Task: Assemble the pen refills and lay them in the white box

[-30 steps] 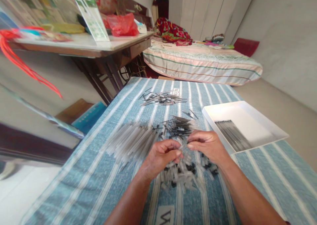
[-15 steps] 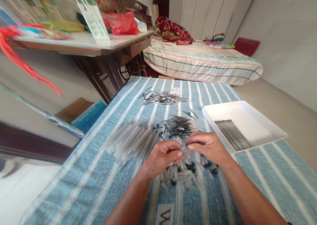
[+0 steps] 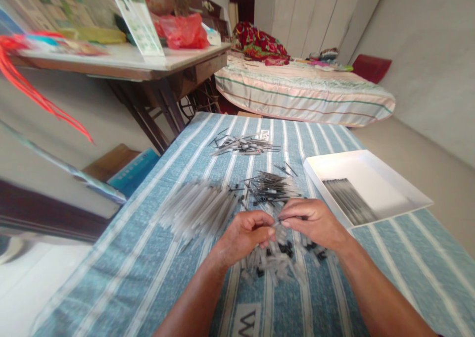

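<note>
My left hand (image 3: 248,234) and my right hand (image 3: 313,222) meet over the middle of the table, fingertips pinched close together. Between them is a small piece, partly clear and partly dark, too hidden to name. Just beneath lies a heap of short clear and black plastic pieces (image 3: 276,266), like pen caps and plugs. To the left is a pile of long translucent pen barrels (image 3: 202,206). Beyond my fingers sits a bunch of thin dark pen refills (image 3: 269,182).
A shallow white box (image 3: 393,181) at right holds a row of pens (image 3: 349,198). Another loose pile of thin dark pieces (image 3: 245,145) lies farther back on the striped tablecloth (image 3: 122,258). Beyond are a sewing-machine desk (image 3: 148,72) and a bed (image 3: 308,89).
Both hands stay pinched together in nearly the same spot, with only slight finger movement. The piles and the box look unchanged.
</note>
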Motion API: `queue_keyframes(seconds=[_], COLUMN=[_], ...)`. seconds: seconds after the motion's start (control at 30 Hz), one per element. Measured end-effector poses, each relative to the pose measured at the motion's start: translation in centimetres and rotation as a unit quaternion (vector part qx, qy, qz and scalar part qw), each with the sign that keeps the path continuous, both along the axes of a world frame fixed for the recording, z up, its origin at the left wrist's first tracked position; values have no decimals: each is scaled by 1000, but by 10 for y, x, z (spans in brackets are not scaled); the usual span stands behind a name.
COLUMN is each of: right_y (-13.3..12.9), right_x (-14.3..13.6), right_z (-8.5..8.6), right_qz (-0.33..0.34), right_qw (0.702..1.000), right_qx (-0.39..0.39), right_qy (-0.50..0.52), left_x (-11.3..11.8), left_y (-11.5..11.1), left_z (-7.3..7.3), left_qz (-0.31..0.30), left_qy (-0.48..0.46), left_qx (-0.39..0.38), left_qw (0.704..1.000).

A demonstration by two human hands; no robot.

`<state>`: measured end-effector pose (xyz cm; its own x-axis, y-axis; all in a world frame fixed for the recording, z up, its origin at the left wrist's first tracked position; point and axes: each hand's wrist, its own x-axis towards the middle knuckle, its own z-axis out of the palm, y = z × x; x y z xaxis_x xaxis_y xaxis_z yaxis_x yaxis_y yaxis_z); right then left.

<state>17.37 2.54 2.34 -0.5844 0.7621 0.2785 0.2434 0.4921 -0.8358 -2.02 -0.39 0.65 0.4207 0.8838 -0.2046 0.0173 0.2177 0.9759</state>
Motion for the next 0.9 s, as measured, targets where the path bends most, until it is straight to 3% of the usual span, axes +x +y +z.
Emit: queue_keyframes(seconds=[0.33,0.6,0.9], right_y=[-2,-8,-13], right_x=[1,-4,-5], right_z=[-12,-15,-20], right_qz=[-23,-62,-93], right_qw=[998,990,990], right_qx=[-47,11,-25], right_qy=[-40,-128,-100], left_x=[0,4,5], left_y=[0,-1,-1], left_z=[0,-7,-3], left_qz=[-10,-3,11], left_qy=[29,27,19], left_qx=[13,12,22], left_qw=[999,1000,1000])
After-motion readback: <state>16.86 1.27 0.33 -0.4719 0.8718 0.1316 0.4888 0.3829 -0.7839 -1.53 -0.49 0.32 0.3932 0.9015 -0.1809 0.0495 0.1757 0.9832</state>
